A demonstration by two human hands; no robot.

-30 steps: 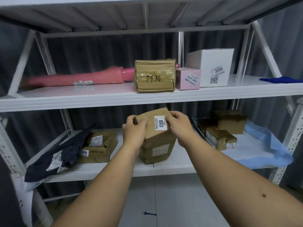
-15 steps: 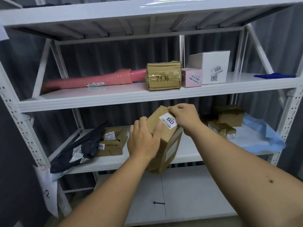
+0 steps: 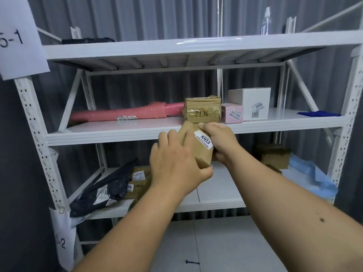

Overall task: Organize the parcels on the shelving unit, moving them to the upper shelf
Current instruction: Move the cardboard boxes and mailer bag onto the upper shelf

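Note:
I hold a brown cardboard parcel (image 3: pixel 202 152) with a white "1003" label in front of the white shelving unit, tilted, at the height of the middle shelf's front edge (image 3: pixel 117 135). My left hand (image 3: pixel 176 163) grips its left and lower side, thumb under the bottom corner. My right hand (image 3: pixel 220 142) grips its top right edge beside the label. The top shelf (image 3: pixel 196 47) runs across above. On the middle shelf sit a pink wrapped roll (image 3: pixel 127 113), a taped brown box (image 3: pixel 202 109), a small pink box (image 3: pixel 231 113) and a white box (image 3: pixel 253 104).
The lower shelf holds a dark mailer bag (image 3: pixel 102 191), a brown box (image 3: pixel 139 181) beside it, brown boxes (image 3: pixel 273 156) at right and a light blue sheet (image 3: pixel 314 173). A blue cloth (image 3: pixel 318 113) lies on the middle shelf's right end. A clear bottle (image 3: pixel 266 18) stands on the top shelf.
Both hands have lifted the "1003" parcel off the lower shelf up to the middle shelf's edge, tilting it. The view has risen, so the top shelf now shows.

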